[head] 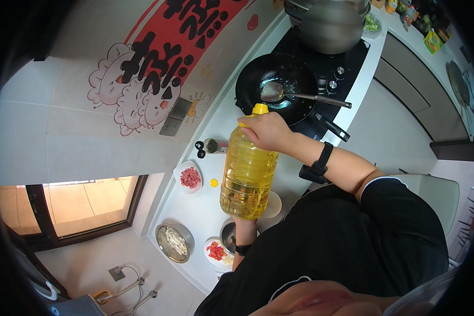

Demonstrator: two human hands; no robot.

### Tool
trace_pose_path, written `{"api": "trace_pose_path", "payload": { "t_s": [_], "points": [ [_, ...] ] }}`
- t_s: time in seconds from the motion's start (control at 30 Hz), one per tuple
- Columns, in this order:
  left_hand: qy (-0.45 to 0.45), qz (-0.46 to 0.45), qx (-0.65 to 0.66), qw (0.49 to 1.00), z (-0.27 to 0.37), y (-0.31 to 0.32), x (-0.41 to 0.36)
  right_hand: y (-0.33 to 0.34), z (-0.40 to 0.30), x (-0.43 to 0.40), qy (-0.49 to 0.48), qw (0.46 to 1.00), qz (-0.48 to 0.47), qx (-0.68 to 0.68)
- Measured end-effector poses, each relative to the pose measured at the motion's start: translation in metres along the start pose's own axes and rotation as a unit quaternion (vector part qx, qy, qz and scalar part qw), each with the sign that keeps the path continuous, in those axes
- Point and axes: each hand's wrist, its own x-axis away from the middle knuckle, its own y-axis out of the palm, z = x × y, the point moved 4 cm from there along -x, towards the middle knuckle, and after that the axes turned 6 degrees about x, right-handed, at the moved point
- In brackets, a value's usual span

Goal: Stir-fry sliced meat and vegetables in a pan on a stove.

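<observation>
My right hand (269, 131) grips the handle near the neck of a large clear plastic bottle of yellow cooking oil (248, 177). At the bottle's base is my left hand (245, 223), mostly hidden behind it, supporting it from below. The bottle's yellow neck (260, 108) overlaps the near rim of a black wok (252, 79) in this view. Inside the wok rests a metal spatula (273, 91), its handle lying over the rim. The wok's inner surface looks shiny. A small yellow cap (214, 182) lies on the white counter beside the bottle.
The wok sits on a black cooktop (335, 94), beyond it a large metal pot (331, 27). Along the counter stand dark-capped bottles (213, 146), a dish of diced raw meat (190, 177), a metal bowl of pale strips (175, 243) and a plate with chopped red pieces (217, 252).
</observation>
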Motion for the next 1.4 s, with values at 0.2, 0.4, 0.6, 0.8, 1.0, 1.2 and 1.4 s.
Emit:
{"api": "trace_pose_path", "payload": {
  "t_s": [0.2,0.4,0.6,0.8,1.0,1.2,1.4],
  "points": [
    [-0.005,0.025,0.060,0.998,-0.002,0.008,0.007,-0.005,0.003,0.001,-0.004,1.000,-0.002,-0.001],
    [0.000,-0.009,0.005,1.000,-0.014,-0.018,-0.005,-0.005,-0.011,-0.003,-0.027,0.999,-0.006,0.021],
    [-0.028,-0.038,0.010,0.999,-0.026,0.012,0.005,-0.010,-0.025,-0.013,-0.047,0.997,-0.049,0.039],
    [-0.013,-0.084,-0.007,0.996,-0.017,0.007,0.020,-0.023,-0.068,-0.030,-0.025,0.991,-0.118,0.060],
    [0.124,-0.124,-0.117,0.978,0.010,-0.006,0.052,-0.031,-0.162,-0.048,-0.055,0.995,-0.087,-0.017],
    [0.260,-0.088,-0.212,0.938,0.072,-0.032,0.129,0.012,-0.303,-0.041,-0.083,0.973,-0.174,-0.124],
    [0.226,-0.144,0.249,0.931,0.083,-0.156,0.189,0.065,-0.430,0.013,-0.106,0.937,-0.269,-0.196]
  ]
}}
